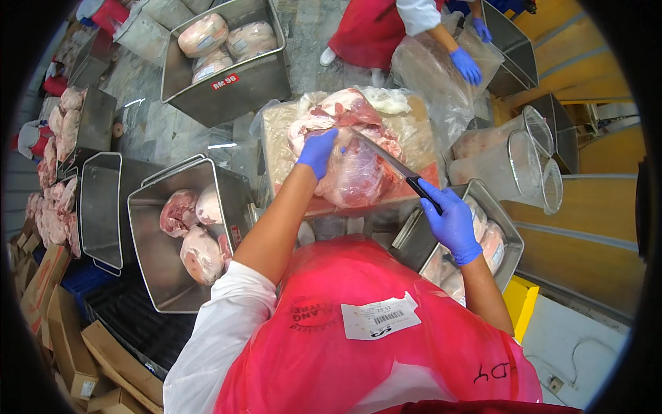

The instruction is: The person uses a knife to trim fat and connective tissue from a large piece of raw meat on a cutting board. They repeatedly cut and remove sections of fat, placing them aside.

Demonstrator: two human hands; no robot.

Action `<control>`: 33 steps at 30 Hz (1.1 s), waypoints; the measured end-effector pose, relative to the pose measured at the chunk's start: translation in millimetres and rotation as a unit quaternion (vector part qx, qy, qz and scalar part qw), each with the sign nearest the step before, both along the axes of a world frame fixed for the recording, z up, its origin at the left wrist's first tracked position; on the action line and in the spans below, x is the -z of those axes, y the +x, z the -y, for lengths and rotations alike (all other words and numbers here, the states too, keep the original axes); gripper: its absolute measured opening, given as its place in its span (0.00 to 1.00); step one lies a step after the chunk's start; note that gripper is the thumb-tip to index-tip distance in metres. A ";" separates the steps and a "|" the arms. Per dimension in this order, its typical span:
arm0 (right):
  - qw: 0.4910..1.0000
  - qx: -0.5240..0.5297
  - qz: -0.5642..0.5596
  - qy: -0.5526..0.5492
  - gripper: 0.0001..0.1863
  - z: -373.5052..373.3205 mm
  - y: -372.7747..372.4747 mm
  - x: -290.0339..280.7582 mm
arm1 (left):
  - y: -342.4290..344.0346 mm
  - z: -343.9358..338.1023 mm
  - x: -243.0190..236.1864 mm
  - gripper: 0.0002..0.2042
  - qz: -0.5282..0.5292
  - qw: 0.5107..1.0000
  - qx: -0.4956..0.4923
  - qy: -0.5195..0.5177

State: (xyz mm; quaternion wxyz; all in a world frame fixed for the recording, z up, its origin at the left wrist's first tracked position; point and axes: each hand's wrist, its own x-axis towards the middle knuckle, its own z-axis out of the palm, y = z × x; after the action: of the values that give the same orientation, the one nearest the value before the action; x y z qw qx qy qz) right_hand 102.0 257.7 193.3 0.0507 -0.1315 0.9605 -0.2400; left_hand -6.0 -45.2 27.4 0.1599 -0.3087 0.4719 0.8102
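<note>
My left hand (318, 148), in a blue glove, grips the left side of a plastic-wrapped piece of meat (353, 179) on a cutting board (281, 193). My right hand (445, 224), also blue-gloved, is closed round the black handle of a long knife (389, 158). The blade points up and left across the wrapped piece, close to my left fingers. More pink and white meat (345, 103) lies on the upper part of the board, beside crumpled whitish plastic (379, 100).
Steel bins holding meat stand left (145, 252), right (500, 221) and ahead (245, 86). Plastic containers (517, 162) sit right. A co-worker (369, 34) in a red apron reaches a gloved hand toward plastic sheeting. Cardboard boxes (103, 352) pile at lower left.
</note>
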 end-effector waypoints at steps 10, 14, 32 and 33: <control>0.990 -0.096 -0.005 0.099 0.19 3.2 -53.7 -45.5 | 17.7 -54.1 2.7 0.19 -0.124 0.882 -0.011 -0.454; 0.980 -0.148 -0.014 0.130 0.19 24.3 -68.8 -69.3 | 26.4 -59.2 4.8 0.18 -0.149 0.860 -0.038 -0.486; 0.885 -0.307 0.059 0.345 0.13 184.4 -160.6 -122.4 | 40.3 -67.1 23.9 0.08 -0.208 0.780 0.008 -0.590; 0.866 -0.334 0.030 0.371 0.15 198.4 -175.5 -124.4 | 40.5 -68.1 23.3 0.08 -0.213 0.781 0.009 -0.587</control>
State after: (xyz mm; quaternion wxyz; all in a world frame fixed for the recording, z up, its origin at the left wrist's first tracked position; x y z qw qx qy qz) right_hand -73.5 59.4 317.7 0.2015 -0.4088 0.8752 0.1618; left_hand 34.6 22.9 4.1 -0.1496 -0.1584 0.8811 0.4197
